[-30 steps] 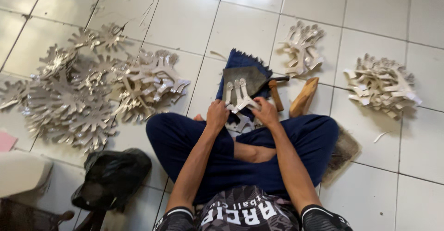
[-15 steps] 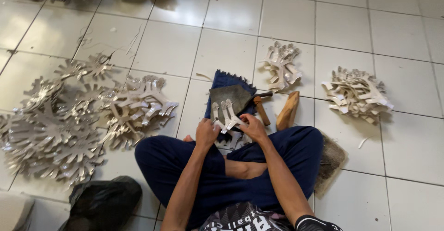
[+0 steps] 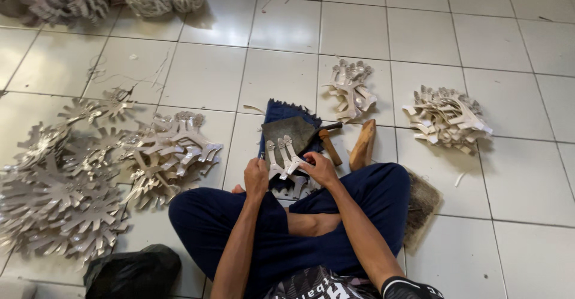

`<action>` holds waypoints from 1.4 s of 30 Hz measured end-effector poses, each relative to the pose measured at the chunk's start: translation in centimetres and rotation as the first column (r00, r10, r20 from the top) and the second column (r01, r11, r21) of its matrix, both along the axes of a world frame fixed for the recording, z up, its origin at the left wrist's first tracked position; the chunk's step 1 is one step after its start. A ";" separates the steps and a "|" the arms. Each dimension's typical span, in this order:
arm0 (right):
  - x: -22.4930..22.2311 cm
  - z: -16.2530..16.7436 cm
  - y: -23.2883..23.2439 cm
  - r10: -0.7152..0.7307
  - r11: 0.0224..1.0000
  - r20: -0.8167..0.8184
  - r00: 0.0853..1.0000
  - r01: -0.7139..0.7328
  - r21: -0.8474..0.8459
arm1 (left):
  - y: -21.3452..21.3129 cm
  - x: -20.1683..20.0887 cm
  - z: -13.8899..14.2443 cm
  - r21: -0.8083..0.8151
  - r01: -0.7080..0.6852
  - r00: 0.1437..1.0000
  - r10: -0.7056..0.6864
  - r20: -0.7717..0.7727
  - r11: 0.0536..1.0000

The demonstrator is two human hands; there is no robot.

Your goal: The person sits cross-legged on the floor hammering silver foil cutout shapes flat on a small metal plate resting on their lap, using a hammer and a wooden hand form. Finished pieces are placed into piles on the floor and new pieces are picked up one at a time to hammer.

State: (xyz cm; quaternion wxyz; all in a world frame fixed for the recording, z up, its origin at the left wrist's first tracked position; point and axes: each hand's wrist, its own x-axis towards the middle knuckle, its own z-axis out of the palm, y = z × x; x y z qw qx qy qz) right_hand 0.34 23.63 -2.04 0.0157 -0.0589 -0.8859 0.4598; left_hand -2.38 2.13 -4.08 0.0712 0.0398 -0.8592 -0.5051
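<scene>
Both hands, left hand [image 3: 256, 176] and right hand [image 3: 317, 168], pinch the pale cutout [image 3: 281, 155] over the dark block [image 3: 286, 132]; thin prongs could tear if pulled unevenly.

Floor-level craft workshop: white tiled floor [image 3: 287, 29]; heaps of pale cut-out cardboard shapes [image 3: 66, 185]; wooden-handled hammer [image 3: 329, 143]; dark stone slab [image 3: 287, 134].

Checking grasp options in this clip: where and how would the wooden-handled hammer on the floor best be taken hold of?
Probably by the wooden handle, from above and from the person's side. It lies flat on the tile, its free end angled towards the right hand, while the dark head end sits by the grey block.
</scene>
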 end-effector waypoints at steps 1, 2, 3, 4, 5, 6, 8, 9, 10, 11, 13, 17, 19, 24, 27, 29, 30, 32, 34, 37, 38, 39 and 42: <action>0.0 -0.1 0.0 0.004 1.000 -0.009 1.000 -0.004 0.004 | -0.1 -0.1 0.0 0.007 -0.006 1.000 0.006 0.022 1.000; -0.1 -0.2 0.0 0.011 1.000 -0.017 1.000 -0.011 0.007 | -0.1 -0.2 0.0 0.009 -0.001 0.999 0.001 -0.049 1.000; -0.1 -0.2 -0.1 0.013 1.000 -0.022 1.000 -0.012 0.010 | -0.2 -0.3 0.0 0.008 0.002 0.993 -0.001 -0.117 1.000; -0.1 -0.2 -0.2 0.020 1.000 -0.027 0.999 -0.020 0.012 | -0.3 -0.4 0.1 0.005 -0.001 0.983 0.002 -0.186 1.000; -0.2 -0.3 -0.2 0.031 0.999 -0.035 0.999 -0.031 0.017 | -0.4 -0.4 0.3 0.007 -0.016 0.982 0.017 -0.190 1.000; -0.3 -0.3 -0.3 0.027 0.999 -0.028 0.999 -0.027 0.020 | -0.5 -0.5 0.3 0.008 -0.028 0.980 0.029 -0.195 1.000; -0.4 -0.3 -0.6 0.019 0.999 -0.011 1.000 -0.019 0.028 | -0.7 -0.6 0.6 0.022 -0.052 0.976 0.055 -0.213 0.998; -0.5 -0.3 -0.7 0.021 0.999 -0.013 1.000 -0.021 0.042 | -0.8 -0.6 0.8 0.034 -0.066 0.973 0.072 -0.221 0.997; -0.5 -0.2 -0.8 0.023 0.998 -0.016 1.000 -0.022 0.056 | -0.9 -0.6 0.9 0.045 -0.079 0.969 0.087 -0.230 0.996; -0.6 -0.2 -1.0 0.026 0.997 -0.020 0.999 -0.025 0.069 | -1.1 -0.6 1.1 0.084 -0.091 0.970 0.108 -0.217 0.992; -0.6 0.0 -1.2 0.022 0.997 0.003 1.000 -0.022 0.071 | -1.2 -0.6 1.3 0.159 -0.109 0.971 0.139 -0.192 0.981; -0.5 0.2 -1.6 0.035 0.999 0.031 0.999 -0.036 0.034 | -1.5 -0.3 1.5 0.253 -0.086 0.978 0.131 -0.164 0.964; -0.5 0.2 -1.8 0.026 1.000 0.027 0.999 -0.026 -0.001 | -1.6 -0.3 1.5 0.216 -0.083 0.976 0.123 -0.180 0.973; -0.6 0.1 -2.1 0.037 0.999 -0.001 0.999 -0.037 0.028 | -1.8 -0.4 1.8 0.229 -0.107 0.978 0.144 -0.152 0.968; -0.5 0.2 -2.2 0.032 0.999 0.026 0.999 -0.033 0.034 | -1.9 -0.2 2.0 0.258 -0.110 0.986 0.138 -0.093 0.960; -0.5 0.0 -2.2 0.036 0.999 0.027 0.999 -0.037 0.004 | -2.0 -0.2 2.2 0.272 -0.100 0.985 0.134 -0.107 0.957; -0.5 0.0 -2.3 0.032 0.999 0.027 0.999 -0.032 -0.006 | -2.1 -0.1 2.3 0.261 -0.089 0.978 0.134 -0.161 0.961; -0.5 0.0 -2.6 0.021 0.999 0.039 0.999 -0.020 -0.025 | -2.2 0.1 2.4 0.241 -0.081 0.974 0.128 -0.188 0.967; -0.6 0.1 -2.7 0.032 0.998 -0.009 0.999 -0.032 -0.054 | -2.2 0.1 2.4 0.223 -0.079 0.982 0.114 -0.152 0.972; -0.8 0.4 -1.8 -0.053 0.998 -0.195 0.979 0.059 0.022 | -2.2 -0.1 2.2 0.221 -0.086 0.983 0.119 -0.141 0.971; -0.8 0.5 -1.2 -0.094 0.991 -0.273 0.958 0.115 0.063 | -2.1 -0.2 2.0 0.233 -0.100 0.978 0.138 -0.155 0.967; -0.9 0.6 -0.4 -0.106 0.967 -0.342 0.934 0.177 0.184 | -2.1 -0.3 1.8 0.245 -0.112 0.974 0.155 -0.163 0.963; -0.8 0.6 2.6 -0.167 0.817 -0.445 0.880 0.377 0.437 | -1.9 -0.5 1.3 0.215 -0.129 0.962 0.175 -0.208 0.968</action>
